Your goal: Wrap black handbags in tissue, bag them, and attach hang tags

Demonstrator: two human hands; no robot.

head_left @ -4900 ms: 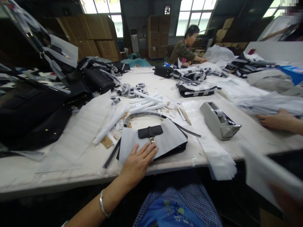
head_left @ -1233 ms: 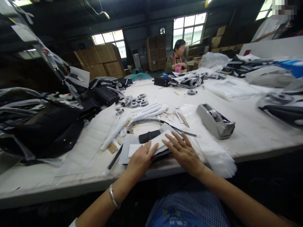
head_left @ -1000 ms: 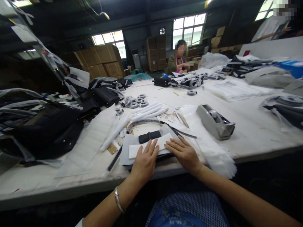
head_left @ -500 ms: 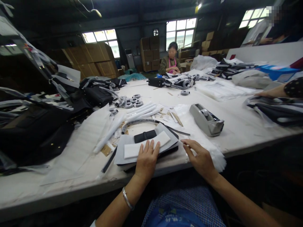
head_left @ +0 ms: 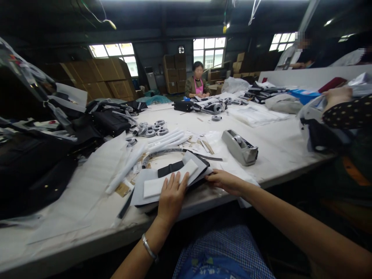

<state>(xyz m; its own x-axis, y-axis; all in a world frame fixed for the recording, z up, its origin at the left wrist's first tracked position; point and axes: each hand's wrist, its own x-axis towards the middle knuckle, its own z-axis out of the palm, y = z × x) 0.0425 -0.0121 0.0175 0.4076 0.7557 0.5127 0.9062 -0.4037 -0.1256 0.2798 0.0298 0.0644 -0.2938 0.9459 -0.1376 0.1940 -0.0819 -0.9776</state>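
Note:
My left hand (head_left: 172,195) lies flat, fingers stretched, on a white foam strip (head_left: 154,188). Beneath the strip is a grey sheet (head_left: 138,192) with a black strap piece (head_left: 170,169) on it, all resting on a flat black bag (head_left: 207,164) that is mostly covered. At the right edge of this stack, my right hand (head_left: 222,180) pinches the lifted side of the grey sheet; its fingertips are partly hidden. Behind the bag curves a plastic-wrapped handle (head_left: 148,157). To the right stands a grey tape dispenser (head_left: 240,147).
Black bags (head_left: 31,166) are heaped on the left beside white foam sheets (head_left: 87,186). Rolled grey straps (head_left: 149,133) and white tubes (head_left: 167,140) lie behind my work. A co-worker's dotted sleeve (head_left: 348,110) reaches over a wrapped bag at right; another person (head_left: 198,83) sits across.
My right hand has moved left from beside the stack and taken hold of its right edge. My left hand stays on the foam strip. The co-worker at right has lifted a wrapped bag.

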